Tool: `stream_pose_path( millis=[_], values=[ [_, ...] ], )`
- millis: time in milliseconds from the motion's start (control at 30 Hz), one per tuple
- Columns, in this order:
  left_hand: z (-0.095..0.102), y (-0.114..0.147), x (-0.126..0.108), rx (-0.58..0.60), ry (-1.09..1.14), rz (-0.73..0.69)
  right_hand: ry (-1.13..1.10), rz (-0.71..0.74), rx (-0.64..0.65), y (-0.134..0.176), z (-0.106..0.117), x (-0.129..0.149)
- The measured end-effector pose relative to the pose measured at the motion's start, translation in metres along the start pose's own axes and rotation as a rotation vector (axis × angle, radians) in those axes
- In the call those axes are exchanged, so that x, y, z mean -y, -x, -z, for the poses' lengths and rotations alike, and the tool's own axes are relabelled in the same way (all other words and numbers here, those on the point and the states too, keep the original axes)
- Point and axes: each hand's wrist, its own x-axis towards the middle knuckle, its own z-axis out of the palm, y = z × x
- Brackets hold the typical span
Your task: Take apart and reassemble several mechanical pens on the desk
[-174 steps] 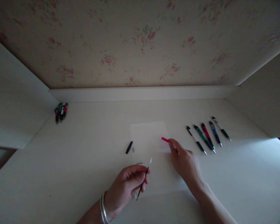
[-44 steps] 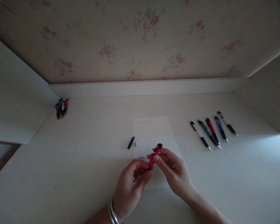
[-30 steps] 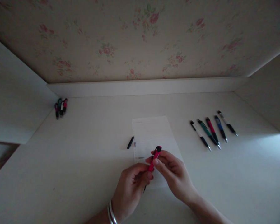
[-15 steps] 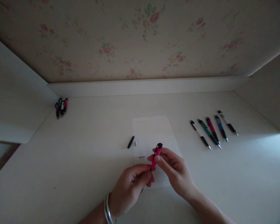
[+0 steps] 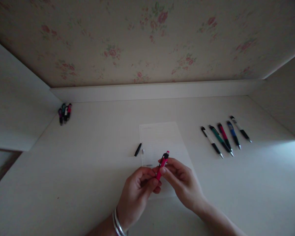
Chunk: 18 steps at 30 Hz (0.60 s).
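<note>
My right hand (image 5: 183, 182) pinches the pink pen barrel (image 5: 163, 162) between thumb and fingers. The barrel is tilted, its black clip end up, with a pink push button showing at the tip. My left hand (image 5: 141, 190), a silver bangle at its wrist, is closed on the barrel's lower end, which its fingers hide. Under both hands lies a sheet of paper (image 5: 162, 134). Left of the barrel, a black pen grip (image 5: 138, 149) rests beside the sheet, and a small silver pen tip (image 5: 143, 151) is at the sheet's left edge.
Several pens lie in a slanted row on the right, among them a green pen (image 5: 220, 139) and a blue pen (image 5: 233, 134). A small cluster of pens (image 5: 65, 113) sits at the far left against the side panel (image 5: 19, 98). Floral wallpaper backs the white desk (image 5: 93, 141).
My left hand has moved up slightly and closed around the barrel's lower end. The barrel has shifted slightly left, and its pink button now stands out further at the top.
</note>
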Motion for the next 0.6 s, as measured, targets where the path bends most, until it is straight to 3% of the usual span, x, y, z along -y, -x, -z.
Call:
stream_pose_path(
  millis=[433,600],
  values=[
    [-0.0044,0.0007,0.0002,-0.066,-0.045,0.007,0.011,-0.006,-0.004,-0.0012,-0.0008,0.0025],
    [-0.0017,0.0015,-0.0019,-0.050,-0.053,-0.021,-0.113,-0.053,-0.012,-0.0058,-0.0024,0.0029]
  ],
)
